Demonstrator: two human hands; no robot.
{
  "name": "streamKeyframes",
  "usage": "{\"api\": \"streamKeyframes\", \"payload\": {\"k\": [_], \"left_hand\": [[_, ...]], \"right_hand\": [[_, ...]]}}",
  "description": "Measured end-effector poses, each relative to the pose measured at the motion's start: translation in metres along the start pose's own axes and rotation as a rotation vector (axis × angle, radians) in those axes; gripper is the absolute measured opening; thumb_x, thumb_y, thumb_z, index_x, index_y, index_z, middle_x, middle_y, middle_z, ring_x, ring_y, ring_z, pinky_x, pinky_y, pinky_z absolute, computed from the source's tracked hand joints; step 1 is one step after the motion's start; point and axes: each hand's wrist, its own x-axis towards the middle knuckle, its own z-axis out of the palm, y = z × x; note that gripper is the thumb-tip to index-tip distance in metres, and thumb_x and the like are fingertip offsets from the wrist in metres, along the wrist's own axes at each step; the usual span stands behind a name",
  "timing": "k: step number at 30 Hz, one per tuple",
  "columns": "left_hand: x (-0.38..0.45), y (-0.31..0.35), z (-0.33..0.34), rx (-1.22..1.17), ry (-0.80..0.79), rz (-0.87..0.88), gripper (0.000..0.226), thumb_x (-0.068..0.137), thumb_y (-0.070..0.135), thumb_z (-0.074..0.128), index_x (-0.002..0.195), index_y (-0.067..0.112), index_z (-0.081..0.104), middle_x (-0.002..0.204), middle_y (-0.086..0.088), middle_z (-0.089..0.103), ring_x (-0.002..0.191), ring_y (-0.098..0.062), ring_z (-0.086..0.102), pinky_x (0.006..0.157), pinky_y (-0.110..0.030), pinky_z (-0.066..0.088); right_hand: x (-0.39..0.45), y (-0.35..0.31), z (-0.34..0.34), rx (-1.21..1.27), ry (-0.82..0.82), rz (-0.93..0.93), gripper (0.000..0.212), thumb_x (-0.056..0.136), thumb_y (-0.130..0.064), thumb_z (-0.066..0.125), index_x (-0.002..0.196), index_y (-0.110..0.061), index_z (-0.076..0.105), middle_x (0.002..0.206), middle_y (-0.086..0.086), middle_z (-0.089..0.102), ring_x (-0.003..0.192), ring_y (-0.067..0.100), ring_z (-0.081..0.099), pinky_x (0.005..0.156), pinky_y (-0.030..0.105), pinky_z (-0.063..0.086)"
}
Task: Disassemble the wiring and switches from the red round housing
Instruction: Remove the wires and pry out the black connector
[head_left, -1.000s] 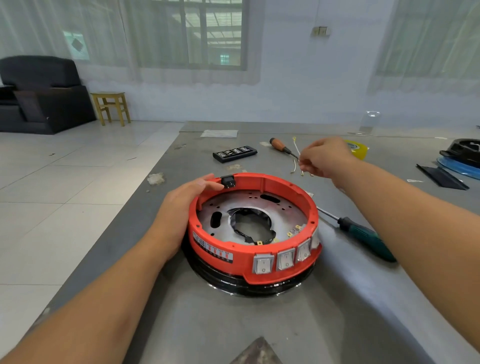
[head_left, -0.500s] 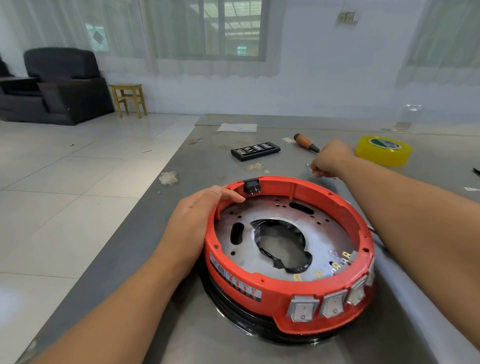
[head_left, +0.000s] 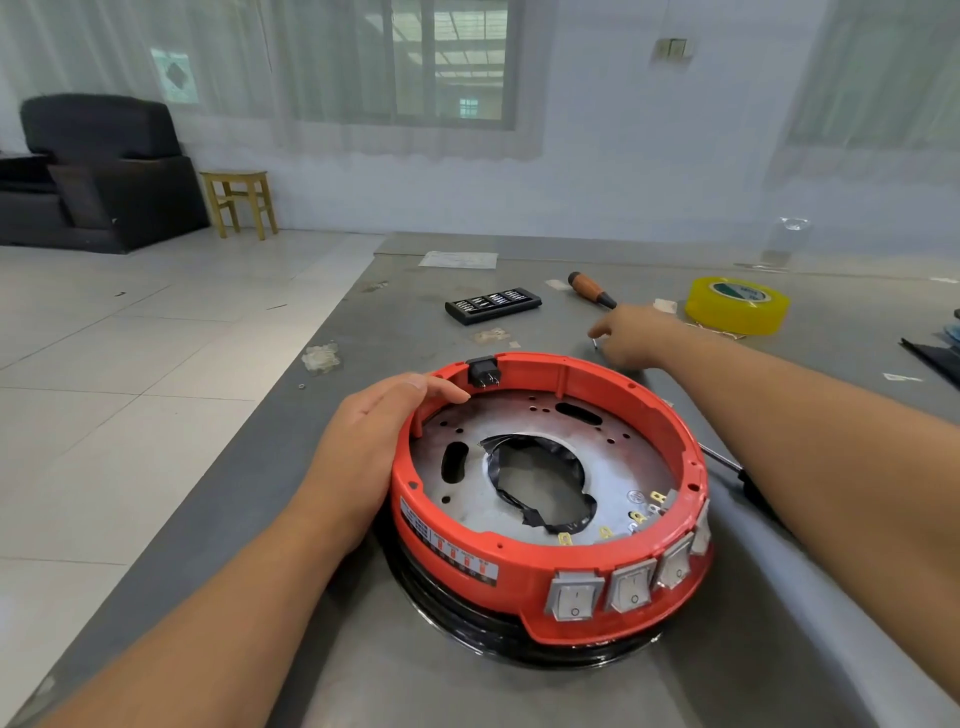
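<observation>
The red round housing (head_left: 524, 590) sits on a black base (head_left: 467, 621) on the grey table. Three grey rocker switches (head_left: 574, 595) line its front wall, and a black socket (head_left: 482, 371) sits in the far rim. Inside lies a metal plate (head_left: 613, 447) with a central hole, and brass terminals (head_left: 639, 517) show behind the switches. My left hand (head_left: 363, 436) holds the left rim, thumb hooked over the edge. My right hand (head_left: 634, 335) is low over the table beyond the housing, fingertips pinching a small thin metal piece (head_left: 595, 344).
Behind the housing lie a black bit case (head_left: 493, 304), a wooden-handled screwdriver (head_left: 589, 288) and a yellow tape roll (head_left: 737, 306). A second screwdriver (head_left: 727, 462) lies partly under my right forearm. The table's left edge (head_left: 291, 395) drops to a tiled floor.
My right hand has dropped from the wires by the wooden-handled screwdriver to the table behind the housing. My left hand stayed on the rim. The view has come closer.
</observation>
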Motion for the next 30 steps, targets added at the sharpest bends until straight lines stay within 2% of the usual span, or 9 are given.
{"api": "streamKeyframes", "payload": {"k": [4,9,13,16,19,22,25,28,30], "left_hand": [[0.001,-0.002,0.0,-0.023,-0.009,-0.015,0.041,0.094,0.031,0.046,0.093,0.013,0.083,0.112,-0.008,0.079,0.115,-0.04,0.067,0.111,-0.062,0.045],[0.002,-0.004,-0.001,-0.017,-0.005,-0.007,0.041,0.094,0.031,0.046,0.091,0.015,0.083,0.112,-0.006,0.079,0.113,-0.042,0.066,0.11,-0.062,0.045],[0.002,-0.004,0.0,-0.028,-0.008,-0.007,0.041,0.094,0.03,0.046,0.091,0.014,0.083,0.111,-0.005,0.079,0.113,-0.031,0.07,0.111,-0.058,0.046],[0.003,-0.005,-0.001,-0.015,-0.007,-0.002,0.04,0.094,0.031,0.046,0.092,0.016,0.084,0.112,-0.005,0.079,0.114,-0.037,0.068,0.111,-0.06,0.046],[0.003,-0.005,-0.003,0.002,-0.01,0.003,0.041,0.094,0.032,0.046,0.094,0.016,0.084,0.113,-0.006,0.078,0.114,-0.047,0.063,0.11,-0.062,0.045],[0.001,-0.003,-0.002,0.002,-0.027,-0.007,0.041,0.094,0.031,0.046,0.096,0.014,0.083,0.114,-0.006,0.078,0.115,-0.042,0.066,0.11,-0.062,0.046],[-0.001,-0.001,-0.001,-0.011,-0.042,-0.019,0.037,0.1,0.022,0.047,0.102,0.009,0.081,0.116,-0.008,0.078,0.118,-0.032,0.069,0.113,-0.058,0.046],[-0.003,0.002,0.0,-0.018,-0.051,-0.034,0.035,0.103,0.009,0.045,0.104,0.005,0.079,0.117,-0.011,0.078,0.12,-0.032,0.069,0.114,-0.056,0.046],[-0.003,0.004,0.0,0.017,-0.04,-0.044,0.039,0.101,0.001,0.041,0.102,0.007,0.08,0.115,-0.006,0.078,0.117,-0.03,0.069,0.112,-0.055,0.047]], "right_hand": [[0.009,-0.002,0.007,-0.054,-0.054,-0.025,0.04,0.105,-0.023,0.041,0.138,-0.018,0.062,0.145,0.008,0.058,0.13,0.03,0.054,0.104,0.034,0.043],[0.012,-0.002,0.013,-0.008,-0.026,-0.026,0.028,0.103,-0.024,0.044,0.097,-0.01,0.068,0.115,0.015,0.069,0.094,0.029,0.056,0.077,0.032,0.04],[0.009,-0.005,0.012,0.033,0.004,-0.06,0.03,0.1,-0.024,0.048,0.101,-0.009,0.073,0.11,0.012,0.071,0.096,0.03,0.061,0.079,0.034,0.048],[0.003,-0.008,0.011,0.068,0.009,-0.072,0.027,0.1,-0.023,0.048,0.094,-0.011,0.072,0.103,0.011,0.069,0.096,0.032,0.06,0.076,0.033,0.044],[-0.007,-0.005,0.005,0.152,0.033,-0.068,0.03,0.102,-0.024,0.048,0.111,-0.011,0.074,0.121,0.012,0.069,0.11,0.033,0.06,0.087,0.034,0.047],[-0.023,0.0,-0.006,0.29,0.105,-0.053,0.035,0.104,-0.029,0.052,0.127,-0.012,0.07,0.134,0.008,0.066,0.116,0.029,0.059,0.094,0.03,0.046],[-0.047,0.002,-0.018,0.508,0.158,-0.043,0.029,0.101,-0.035,0.057,0.121,-0.022,0.075,0.105,0.001,0.072,0.087,0.021,0.063,0.076,0.028,0.047],[-0.08,0.002,-0.024,0.749,0.114,-0.062,0.031,0.099,-0.041,0.062,0.107,-0.014,0.076,0.108,-0.001,0.075,0.101,0.025,0.071,0.101,0.041,0.053],[-0.106,0.001,-0.023,0.885,0.078,-0.096,0.033,0.099,-0.041,0.063,0.111,-0.013,0.076,0.114,0.0,0.075,0.109,0.017,0.07,0.107,0.042,0.051]]}}
